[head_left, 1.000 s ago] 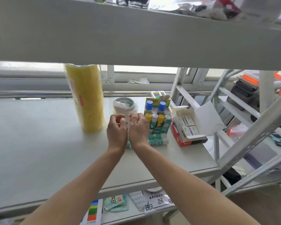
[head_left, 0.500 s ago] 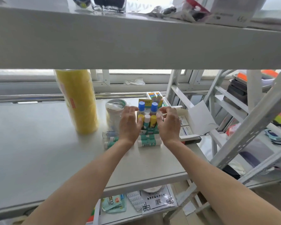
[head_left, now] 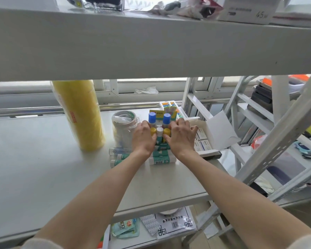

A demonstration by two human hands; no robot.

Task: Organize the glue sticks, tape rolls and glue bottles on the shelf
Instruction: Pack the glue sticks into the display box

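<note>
White shelf point(head_left: 43, 177): left hand point(head_left: 143, 139), right hand point(head_left: 182, 139) flank upright glue sticks point(head_left: 159, 131).

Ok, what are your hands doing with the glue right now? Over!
Left hand and right hand cupped around the standing glue sticks, one each side. Firm grip unclear. More sticks lie flat in front. Tape rolls close on the left.

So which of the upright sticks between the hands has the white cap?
The middle one in the front row, standing between two yellow-capped sticks. The two taller ones behind it have blue caps.
</note>
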